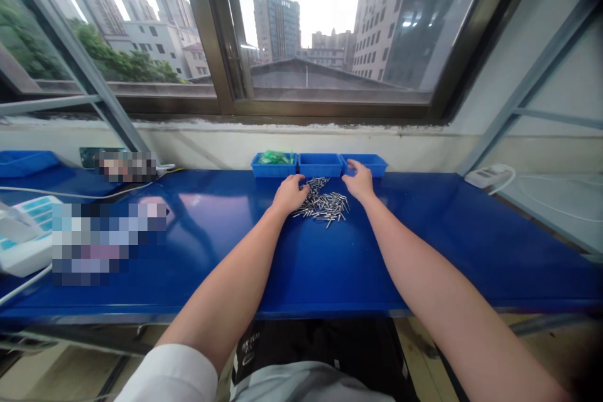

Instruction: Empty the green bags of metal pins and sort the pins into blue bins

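A loose pile of small, slim silver metal pieces (327, 204), like pins or screws, lies on the blue tabletop between my hands. At the pile's left edge is my left hand (288, 195), its thumb and fingers apart and touching or nearly touching the pieces. My right hand (360, 182) hovers at the front of the right blue bin (378, 164), fingers bent and spread, with nothing visible in them. Beside it stands the middle blue bin (320, 166). The left blue bin (274, 169) holds green, clear-looking packets (277, 157).
The blue table (320, 276) runs along a wall under a window (301, 107). At left are a white device with blue keys (32, 226), cables, blurred-out items and another blue tray (28, 162). A power strip (487, 174) lies at right by a metal frame (532, 63).
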A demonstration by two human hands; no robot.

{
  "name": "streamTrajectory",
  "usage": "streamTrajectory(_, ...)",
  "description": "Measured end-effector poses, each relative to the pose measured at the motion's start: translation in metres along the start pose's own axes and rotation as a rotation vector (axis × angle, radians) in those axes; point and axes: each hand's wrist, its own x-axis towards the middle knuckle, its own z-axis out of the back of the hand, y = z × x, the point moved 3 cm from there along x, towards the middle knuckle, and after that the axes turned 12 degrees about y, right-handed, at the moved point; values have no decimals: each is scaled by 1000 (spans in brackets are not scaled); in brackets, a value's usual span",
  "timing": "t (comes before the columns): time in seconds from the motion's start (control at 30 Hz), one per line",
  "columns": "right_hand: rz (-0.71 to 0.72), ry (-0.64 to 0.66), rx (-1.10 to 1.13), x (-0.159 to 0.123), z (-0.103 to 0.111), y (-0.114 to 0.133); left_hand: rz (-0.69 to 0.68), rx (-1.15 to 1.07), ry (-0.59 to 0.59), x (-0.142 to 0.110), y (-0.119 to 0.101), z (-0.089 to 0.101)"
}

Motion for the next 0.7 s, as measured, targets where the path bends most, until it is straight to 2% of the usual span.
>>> streamTrajectory(0.13,55,307,-149,-13,-17,21,-8,46,112,0,-1,-5)
streamTrajectory(0.23,83,428,-267,-22,-26,32,-7,92,197,-1,-2,-9)
streamTrajectory(0.33,117,479,-280,-25,-31,39,-3,151,258,-2,-3,-11)
streamTrajectory(0.47,156,520,-253,-25,-33,42,-19,177,278,-3,-7,-10)
streamTrajectory(0.7,208,459,-202,-25,-32,43,-31,144,237,-3,-6,-7)
